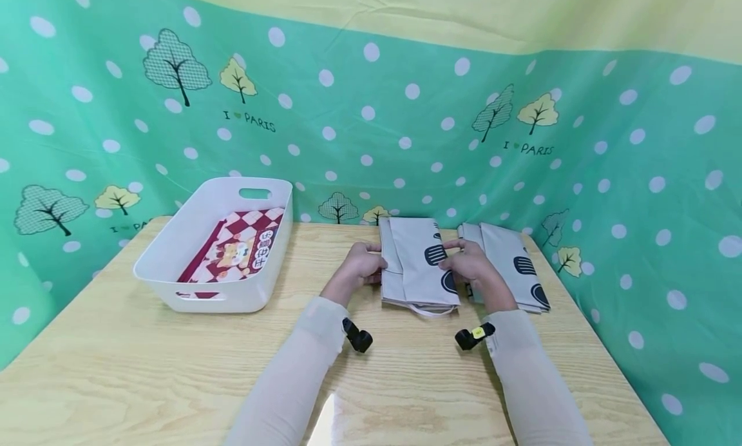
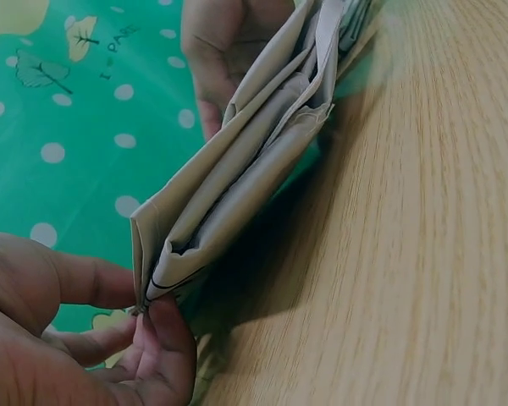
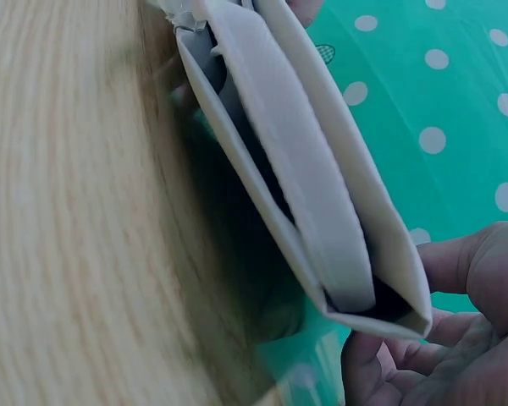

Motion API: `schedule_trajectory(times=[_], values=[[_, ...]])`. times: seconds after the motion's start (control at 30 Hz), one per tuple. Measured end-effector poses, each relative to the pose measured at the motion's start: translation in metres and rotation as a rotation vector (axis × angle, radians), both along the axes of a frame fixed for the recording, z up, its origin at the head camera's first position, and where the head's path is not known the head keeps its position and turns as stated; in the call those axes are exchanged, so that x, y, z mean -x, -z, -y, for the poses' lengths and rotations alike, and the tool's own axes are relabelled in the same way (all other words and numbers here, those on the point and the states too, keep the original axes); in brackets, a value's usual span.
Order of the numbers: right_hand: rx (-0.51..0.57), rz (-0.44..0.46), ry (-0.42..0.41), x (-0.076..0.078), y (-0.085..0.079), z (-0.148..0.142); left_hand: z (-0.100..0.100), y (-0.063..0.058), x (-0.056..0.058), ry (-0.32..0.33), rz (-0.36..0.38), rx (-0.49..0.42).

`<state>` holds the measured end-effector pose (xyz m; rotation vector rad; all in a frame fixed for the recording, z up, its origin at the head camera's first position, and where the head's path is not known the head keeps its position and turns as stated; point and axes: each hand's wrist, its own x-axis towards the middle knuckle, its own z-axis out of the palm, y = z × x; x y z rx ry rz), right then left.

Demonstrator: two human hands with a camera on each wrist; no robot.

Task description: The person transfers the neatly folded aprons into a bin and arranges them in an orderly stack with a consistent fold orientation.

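Observation:
A folded grey apron with dark spatula prints is held between both hands over the middle of the table, seemingly just off the surface. At its left edge my left hand pinches it, thumb on top and fingers beneath. The right hand grips the opposite edge the same way. In the left wrist view the stacked layers of the apron face the camera, with the left hand at the near corner. A white strap loops from the folds in the right wrist view.
Close beside the right hand lies a second folded grey apron with similar prints. On the left, a white plastic basket contains a folded red checked cloth with a cartoon animal. A green dotted curtain hangs behind the wooden table.

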<state>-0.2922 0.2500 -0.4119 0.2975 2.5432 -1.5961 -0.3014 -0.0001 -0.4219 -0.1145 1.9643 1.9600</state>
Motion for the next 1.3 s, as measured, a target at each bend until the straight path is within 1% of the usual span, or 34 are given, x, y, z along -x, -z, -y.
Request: schedule_trajectory(times=[0.13, 0.3, 0.47, 0.67, 0.87, 1.03, 1.13, 1.3], values=[[-0.012, -0.015, -0.004, -0.001, -0.002, 0.000, 0.000, -0.002, -0.001, 0.001, -0.016, 0.003], [-0.012, -0.023, -0.012, -0.001, -0.002, 0.002, 0.003, -0.005, -0.003, 0.011, -0.040, 0.028], [-0.005, -0.029, -0.019, -0.005, -0.003, 0.000, 0.003, -0.009, -0.004, 0.044, -0.054, 0.061], [-0.007, -0.036, -0.055, -0.007, -0.007, -0.002, 0.006, -0.017, -0.005, 0.064, -0.058, 0.065], [-0.031, -0.075, -0.071, -0.010, -0.016, -0.001, 0.008, -0.024, -0.004, 0.068, -0.063, 0.071], [-0.039, -0.104, -0.067, -0.012, -0.019, 0.002, 0.010, -0.029, -0.003, 0.074, -0.070, 0.065], [-0.049, -0.121, -0.075, -0.013, -0.020, 0.004, 0.012, -0.030, -0.004, 0.076, -0.063, 0.056], [-0.055, -0.148, -0.096, -0.015, -0.025, 0.010, 0.018, -0.031, -0.004, 0.071, -0.065, 0.084]])
